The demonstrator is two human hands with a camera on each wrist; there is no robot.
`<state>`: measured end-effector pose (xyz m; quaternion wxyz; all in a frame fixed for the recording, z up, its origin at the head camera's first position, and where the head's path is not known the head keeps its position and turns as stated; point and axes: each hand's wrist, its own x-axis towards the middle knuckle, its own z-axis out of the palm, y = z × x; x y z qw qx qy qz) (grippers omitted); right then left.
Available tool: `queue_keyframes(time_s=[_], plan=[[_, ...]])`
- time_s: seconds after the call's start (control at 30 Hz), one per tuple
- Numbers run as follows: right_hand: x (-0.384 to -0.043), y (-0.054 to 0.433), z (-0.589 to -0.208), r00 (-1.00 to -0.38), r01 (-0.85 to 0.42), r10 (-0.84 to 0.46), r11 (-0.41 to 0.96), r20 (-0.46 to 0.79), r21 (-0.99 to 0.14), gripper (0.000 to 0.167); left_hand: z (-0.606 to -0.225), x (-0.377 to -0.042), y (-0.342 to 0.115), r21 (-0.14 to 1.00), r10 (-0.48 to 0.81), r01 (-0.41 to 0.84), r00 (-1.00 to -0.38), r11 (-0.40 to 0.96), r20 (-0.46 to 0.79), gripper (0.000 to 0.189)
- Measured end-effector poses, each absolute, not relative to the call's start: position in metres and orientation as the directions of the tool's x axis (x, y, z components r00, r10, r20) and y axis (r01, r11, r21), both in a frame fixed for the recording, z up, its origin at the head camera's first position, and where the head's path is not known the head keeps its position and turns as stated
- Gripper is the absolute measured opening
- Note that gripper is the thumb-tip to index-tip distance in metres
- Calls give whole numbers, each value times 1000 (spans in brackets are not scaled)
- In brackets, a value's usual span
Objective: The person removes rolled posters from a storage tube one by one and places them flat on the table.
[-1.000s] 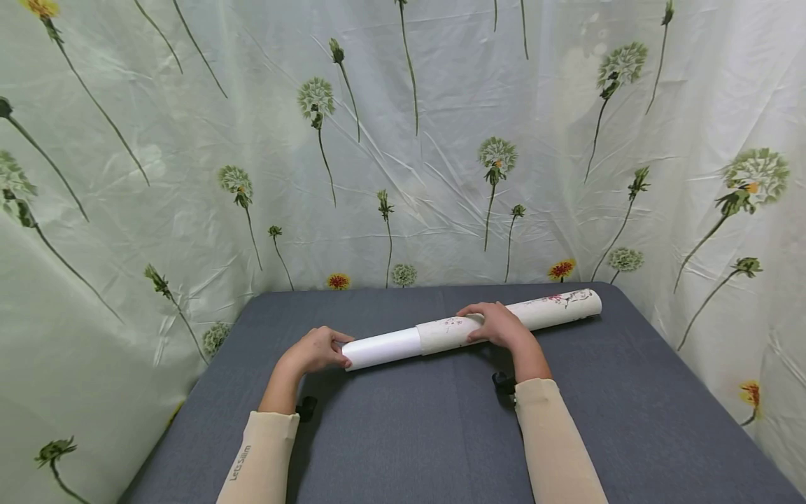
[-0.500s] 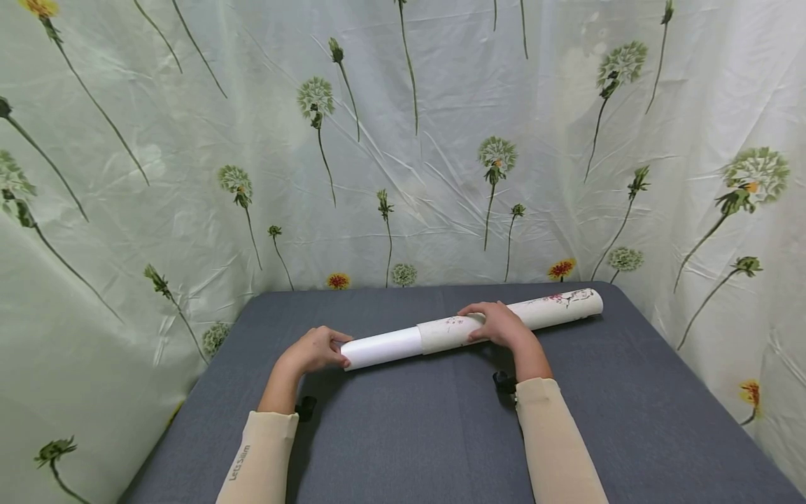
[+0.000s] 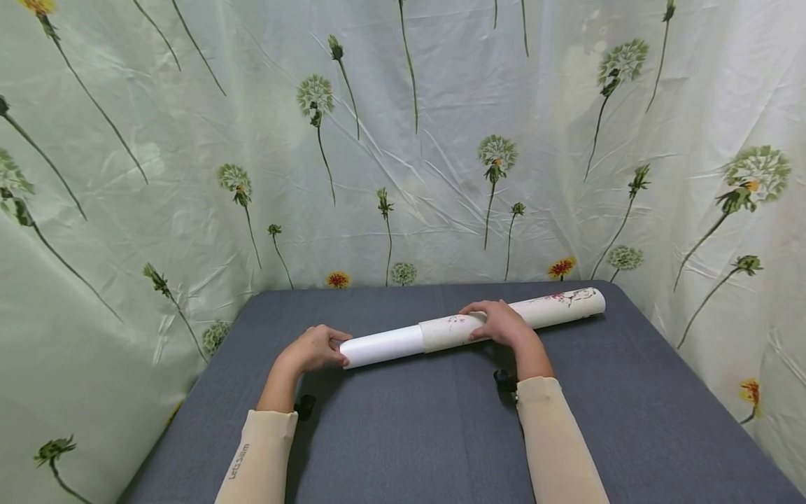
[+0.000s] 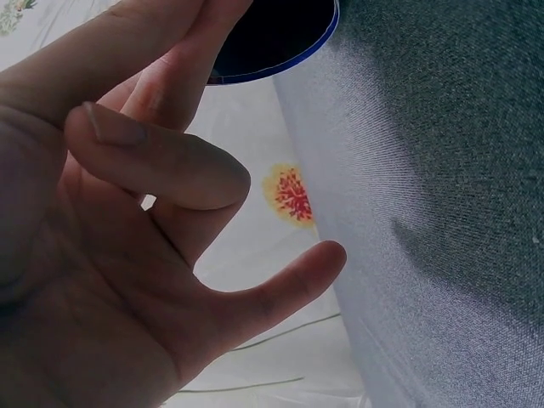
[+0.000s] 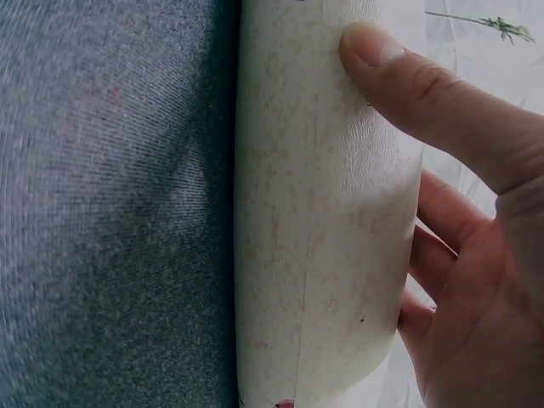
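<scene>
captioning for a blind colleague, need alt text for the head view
A person's left hand holds the end of a smooth white tube while the right hand grips the wider blossom-printed off-white roll it extends from. Tube and roll slant over a dark grey fabric-covered table before a pale flower-printed curtain.

Down-looking head and closer wrist views share the table (image 3: 403, 434).

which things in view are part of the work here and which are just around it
Part of the work:
white tube, end gripped by the left hand
flower-printed roll, gripped by the right hand

Just around:
dark grey table
flowered curtain
beige sleeves
</scene>
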<state>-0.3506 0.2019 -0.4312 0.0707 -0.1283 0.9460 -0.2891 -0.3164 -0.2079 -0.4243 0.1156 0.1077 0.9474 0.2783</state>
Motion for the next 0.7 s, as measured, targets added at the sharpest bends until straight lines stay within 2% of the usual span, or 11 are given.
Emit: queue_keyframes(time_s=[0.7], plan=[[-352,207,-434,-959,-200,-278,799,-54,-567,54,-424,-316,-210,556,274,143,-948,819,-161,55]])
